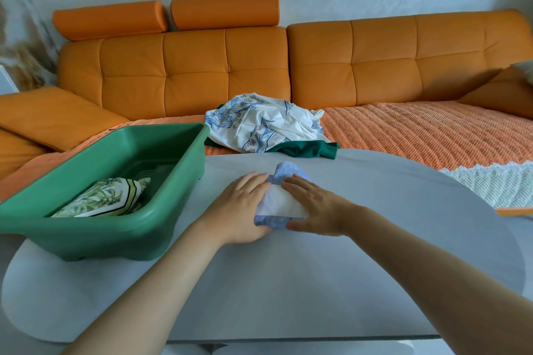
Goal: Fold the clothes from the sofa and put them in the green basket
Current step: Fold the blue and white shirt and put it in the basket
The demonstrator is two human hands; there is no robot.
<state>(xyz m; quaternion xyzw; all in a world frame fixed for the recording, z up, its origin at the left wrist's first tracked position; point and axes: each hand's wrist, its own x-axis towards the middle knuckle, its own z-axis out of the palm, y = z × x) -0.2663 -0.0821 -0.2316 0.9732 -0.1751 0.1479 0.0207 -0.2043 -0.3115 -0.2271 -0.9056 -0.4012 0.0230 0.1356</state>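
Blue-white cloth is pressed on the table by the left hand and right hand, fingers flat. One folded piece is laid in the green basket; a pile is left on the sofa.

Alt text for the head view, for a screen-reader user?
The left hand and right hand press flat on a small folded blue-and-white garment on a grey table. At left a green basket holds one folded leaf-print garment; behind, a white blue-patterned garment and a dark green garment lie unfolded on the orange sofa.
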